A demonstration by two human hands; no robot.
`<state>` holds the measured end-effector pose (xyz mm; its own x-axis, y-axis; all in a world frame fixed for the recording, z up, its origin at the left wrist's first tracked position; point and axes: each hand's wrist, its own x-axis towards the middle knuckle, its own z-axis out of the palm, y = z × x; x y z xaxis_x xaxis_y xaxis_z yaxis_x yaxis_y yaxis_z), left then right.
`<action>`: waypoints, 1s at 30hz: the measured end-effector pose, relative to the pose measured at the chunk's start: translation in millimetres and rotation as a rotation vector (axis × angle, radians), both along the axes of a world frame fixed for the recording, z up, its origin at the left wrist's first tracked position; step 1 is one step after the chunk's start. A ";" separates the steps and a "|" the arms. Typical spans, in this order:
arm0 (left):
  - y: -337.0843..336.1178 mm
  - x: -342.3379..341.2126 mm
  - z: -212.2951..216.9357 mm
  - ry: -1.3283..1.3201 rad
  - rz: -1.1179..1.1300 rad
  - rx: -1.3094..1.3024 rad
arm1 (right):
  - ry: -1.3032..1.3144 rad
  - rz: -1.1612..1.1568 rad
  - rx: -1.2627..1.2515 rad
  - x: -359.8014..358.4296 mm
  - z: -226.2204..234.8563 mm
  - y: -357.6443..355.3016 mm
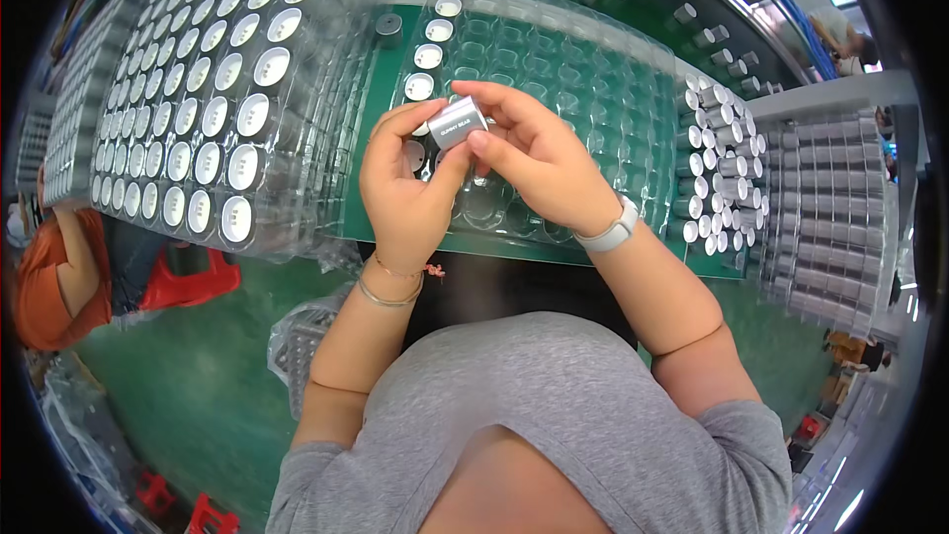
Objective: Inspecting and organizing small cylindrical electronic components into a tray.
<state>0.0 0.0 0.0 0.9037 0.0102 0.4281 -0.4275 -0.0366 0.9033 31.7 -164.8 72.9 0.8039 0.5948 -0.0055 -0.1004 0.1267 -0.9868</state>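
Head | left fingers [408, 120], right fingers [501, 99] closed on grey cylinder [459, 126] | far side hidden

Near the upper centre, a left hand [405, 178] and right hand [556, 166] hold a small grey cylinder [458, 129] over a clear compartment tray [613, 104]. Stacked trays [321, 138] of white-ended cylinders fill the upper left; loose cylinders [732, 164] cluster at right; a grey shirt [554, 386] spans the bottom.

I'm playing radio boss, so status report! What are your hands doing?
Left hand and right hand: both holding one gray cylinder. See-through tray below. Nothing visibly in the way.
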 end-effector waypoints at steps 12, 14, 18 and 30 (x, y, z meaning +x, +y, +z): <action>-23.1 -0.9 21.4 -0.221 0.349 -0.107 | -0.890 -0.288 -0.856 36.7 -22.2 8.9; -20.3 0.2 19.4 -0.206 0.337 -0.074 | -0.824 -0.244 -0.975 35.7 -13.8 12.8; -20.3 -2.5 19.7 -0.177 0.311 -0.084 | -0.983 -0.272 -0.908 27.4 5.7 10.4; -20.0 -2.3 18.0 -0.224 0.324 -0.023 | -1.010 -0.172 -0.999 27.2 -6.8 8.6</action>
<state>-2.3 -20.0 18.0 0.7361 0.2912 0.6110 -0.5841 -0.1828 0.7908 58.9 -156.2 66.1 0.7755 0.5793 0.2511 0.6314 -0.7129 -0.3053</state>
